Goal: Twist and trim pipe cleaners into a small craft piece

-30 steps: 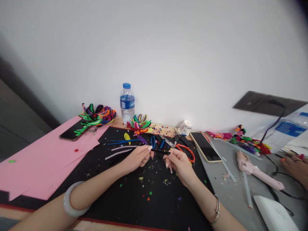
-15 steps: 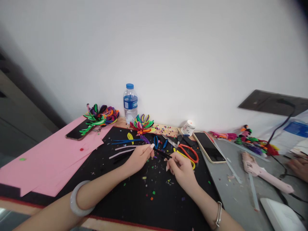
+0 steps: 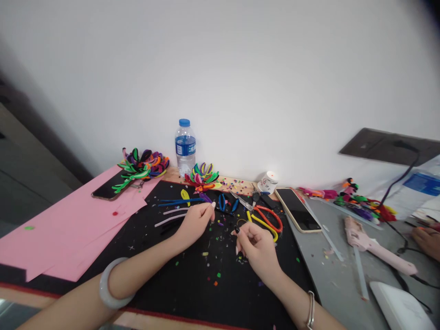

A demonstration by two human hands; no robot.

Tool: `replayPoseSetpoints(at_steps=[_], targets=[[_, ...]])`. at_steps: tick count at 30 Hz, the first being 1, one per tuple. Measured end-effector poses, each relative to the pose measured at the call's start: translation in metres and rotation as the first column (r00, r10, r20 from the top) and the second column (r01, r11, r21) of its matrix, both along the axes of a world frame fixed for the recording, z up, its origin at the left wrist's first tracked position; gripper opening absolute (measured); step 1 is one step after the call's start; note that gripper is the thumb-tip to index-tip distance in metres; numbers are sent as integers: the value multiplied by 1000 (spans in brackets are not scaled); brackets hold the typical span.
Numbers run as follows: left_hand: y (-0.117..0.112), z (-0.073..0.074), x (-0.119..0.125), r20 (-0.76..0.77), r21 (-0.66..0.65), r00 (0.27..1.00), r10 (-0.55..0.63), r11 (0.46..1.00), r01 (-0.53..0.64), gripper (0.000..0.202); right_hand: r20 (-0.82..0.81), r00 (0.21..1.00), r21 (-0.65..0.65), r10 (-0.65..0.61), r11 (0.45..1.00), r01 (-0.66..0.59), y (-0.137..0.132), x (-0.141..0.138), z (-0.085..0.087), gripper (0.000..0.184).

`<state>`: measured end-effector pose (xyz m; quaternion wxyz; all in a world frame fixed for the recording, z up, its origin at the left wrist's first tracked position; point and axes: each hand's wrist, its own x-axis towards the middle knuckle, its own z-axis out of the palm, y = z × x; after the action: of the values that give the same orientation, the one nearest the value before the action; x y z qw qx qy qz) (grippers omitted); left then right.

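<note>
My right hand point(image 3: 256, 240) is closed in a pinch, with a short dark end of a black pipe cleaner point(image 3: 237, 229) showing at the fingertips. To its left, my left hand point(image 3: 196, 225) also pinches thumb against finger; anything between them is lost against the black mat point(image 3: 192, 284). A gap separates the two hands. Grey-lilac pipe cleaners point(image 3: 172, 220) and blue ones point(image 3: 178, 201) lie left of my left hand. Just beyond the hands are small blue loops point(image 3: 222, 201), a yellow loop point(image 3: 185, 197) and a purple one point(image 3: 205, 197). Red-handled scissors point(image 3: 270, 217) rest by a bent yellow pipe cleaner point(image 3: 263, 224).
Pink sheets point(image 3: 79, 224) cover the left side, with a phone point(image 3: 108, 187) and colourful pipe-cleaner bundle point(image 3: 147, 164). A water bottle point(image 3: 185, 146), paper cup point(image 3: 267, 182), second phone point(image 3: 298, 211) and pink glue gun point(image 3: 378, 250) stand around. Another person's hand point(image 3: 426, 240) is far right.
The black pipe cleaner stretched between both hands no longer spans them. My hands have moved slightly apart, and a short black end now shows at my right fingertips.
</note>
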<state>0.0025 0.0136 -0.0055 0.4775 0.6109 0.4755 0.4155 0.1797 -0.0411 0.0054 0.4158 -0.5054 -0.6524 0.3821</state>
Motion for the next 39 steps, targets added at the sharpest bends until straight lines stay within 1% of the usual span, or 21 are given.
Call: replayPoseSetpoints(at_steps=[3, 5, 8, 10, 13, 15, 18, 20, 21, 24, 27, 29, 31, 34, 36, 39], targets=[[7, -4, -3, 73, -76, 996, -45, 996, 50, 38, -35, 999, 22, -1, 1000, 2, 1, 3, -1, 23], [8, -6, -3, 131, -125, 986, -100, 985, 117, 39, -92, 995, 37, -35, 999, 39, 5, 5, -2, 17], [5, -5, 0, 216, -191, 958, -189, 954, 231, 39, -150, 984, 70, -94, 992, 105, 11, 9, -3, 5], [2, -4, 1, 261, -223, 936, -235, 929, 295, 39, -160, 985, 76, -65, 994, 77, 15, 9, -3, 9], [-2, -3, 2, 312, -261, 903, -294, 888, 379, 39, -147, 988, 18, 55, 998, -53, 17, 7, -5, 18], [-5, -2, 3, 326, -279, 877, -353, 850, 446, 39, -114, 989, -25, 98, 995, -101, 16, 5, -6, 18], [-9, 0, 3, 281, -299, 835, -472, 784, 544, 39, -87, 991, -92, 104, 989, -112, 12, 1, -9, 8], [-11, 1, 3, 215, -306, 814, -540, 754, 581, 41, -123, 986, -187, 112, 973, -134, 10, 0, -11, 2], [-11, 1, 3, 181, -308, 807, -562, 747, 590, 42, -159, 980, -240, 118, 958, -155, 10, -1, -11, 4], [-11, 1, 2, 98, -308, 804, -587, 750, 585, 46, -301, 946, -350, 124, 908, -230, 10, -3, -9, 12], [-10, 0, 1, 83, -299, 810, -581, 760, 576, 45, -382, 918, -391, 104, 882, -263, 12, -4, -5, 17], [-10, 0, 1, 126, -278, 813, -568, 767, 579, 42, -390, 916, -401, 92, 879, -258, 14, -4, -2, 19], [-9, 1, 1, 205, -272, 809, -551, 762, 588, 37, -390, 917, -401, 83, 881, -250, 15, -3, 0, 20], [-8, 4, 1, 310, -303, 785, -536, 727, 616, 33, -391, 917, -402, 83, 881, -251, 15, -1, 1, 20], [-7, 5, 1, 326, -314, 776, -540, 712, 628, 32, -386, 918, -400, 86, 881, -251, 15, 1, 1, 19], [-6, 7, 0, 300, -309, 771, -562, 707, 636, 29, -373, 921, -387, 108, 884, -261, 16, 2, 1, 16]])
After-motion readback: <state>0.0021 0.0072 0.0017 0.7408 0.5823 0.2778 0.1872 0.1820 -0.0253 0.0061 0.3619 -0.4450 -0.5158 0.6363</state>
